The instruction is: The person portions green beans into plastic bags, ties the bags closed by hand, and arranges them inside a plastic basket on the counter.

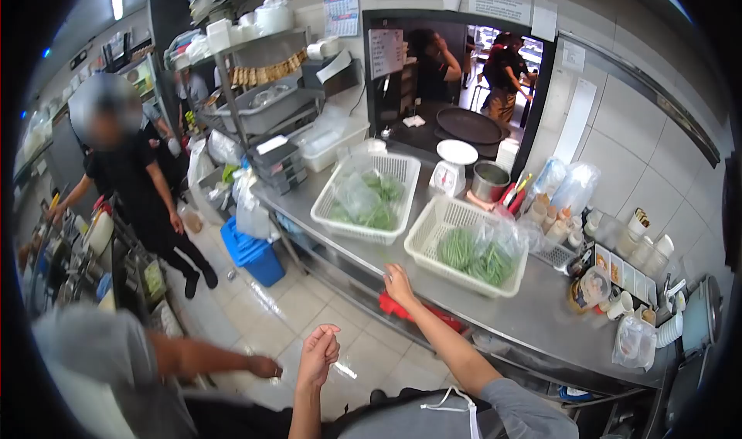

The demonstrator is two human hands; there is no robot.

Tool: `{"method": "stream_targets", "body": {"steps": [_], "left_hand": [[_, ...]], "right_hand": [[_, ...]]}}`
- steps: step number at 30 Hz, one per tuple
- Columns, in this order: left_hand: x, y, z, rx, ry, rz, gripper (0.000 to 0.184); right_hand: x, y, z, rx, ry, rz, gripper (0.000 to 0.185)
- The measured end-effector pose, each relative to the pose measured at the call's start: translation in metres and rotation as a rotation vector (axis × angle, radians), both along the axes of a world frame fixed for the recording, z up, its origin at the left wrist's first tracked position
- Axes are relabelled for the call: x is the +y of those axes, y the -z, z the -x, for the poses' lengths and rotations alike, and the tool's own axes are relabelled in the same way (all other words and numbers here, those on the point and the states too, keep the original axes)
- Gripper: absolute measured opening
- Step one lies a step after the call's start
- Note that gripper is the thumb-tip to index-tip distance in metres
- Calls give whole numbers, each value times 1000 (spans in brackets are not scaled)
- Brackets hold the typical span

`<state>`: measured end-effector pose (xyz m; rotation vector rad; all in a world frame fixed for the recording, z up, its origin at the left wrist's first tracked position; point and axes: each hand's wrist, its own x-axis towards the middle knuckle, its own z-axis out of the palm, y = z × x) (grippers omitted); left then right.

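My left hand (318,354) is raised over the tiled floor, its fingers curled into a loose fist with nothing showing in it. My right hand (399,284) is at the front edge of the steel counter (348,247), its fingers loosely bent and slightly apart, and I see nothing in it. Beyond it stands a white plastic basket (405,178) with leafy greens (380,207) and a clear plastic bag (357,188). To the right, a cream basket (421,242) holds long green beans (475,255), partly covered by another clear bag (502,238).
A scale (447,178) and a steel pot (490,181) stand behind the baskets. Sauce bottles (556,229) and cups (620,306) crowd the right. A blue bin (251,253) is on the floor. One co-worker's arm (209,355) is close on my left; another person (131,176) stands farther back.
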<state>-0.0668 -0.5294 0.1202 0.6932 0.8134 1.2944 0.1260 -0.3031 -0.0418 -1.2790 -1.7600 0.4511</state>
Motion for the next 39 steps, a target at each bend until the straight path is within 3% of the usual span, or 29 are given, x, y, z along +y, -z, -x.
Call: {"method": "stream_targets", "body": {"steps": [4, 9, 12, 15, 17, 20, 23, 26, 29, 30, 33, 36, 39], "left_hand": [[77, -5, -11, -1, 90, -31, 14], [160, 7, -28, 86, 314, -2, 16], [190, 16, -30, 70, 359, 69, 18], [227, 5, -21, 188, 344, 26, 18], [259, 16, -10, 434, 241, -93, 18], [302, 24, 8, 954, -39, -241, 29], [354, 13, 19, 1279, -407, -503, 31], [403, -4, 32, 1499, -487, -719, 29], [447, 23, 61, 1481, 101, -657, 25], [457, 26, 65, 1446, 170, -721, 23], [473, 25, 71, 1367, 327, -868, 17], [476, 29, 70, 1317, 330, -943, 15], [483, 31, 79, 1241, 393, -943, 15]], "right_hand": [[41, 9, -3, -265, 226, 49, 24], [79, 47, 5, -296, 209, 82, 11], [69, 26, -5, -338, -17, 208, 8], [65, -2, -30, -71, -501, 644, 9], [64, -4, -43, 228, -724, 931, 12], [71, -68, -46, 238, -777, 1079, 12], [92, -121, -41, 339, -693, 876, 10], [131, -169, -26, 593, -599, 743, 13], [174, -202, -7, 618, -458, 468, 13], [187, -213, 2, 639, -394, 416, 14], [234, -223, 48, 349, -204, -53, 13], [265, -212, 87, -27, -106, -171, 13], [281, -190, 105, -344, -124, 66, 14]]}}
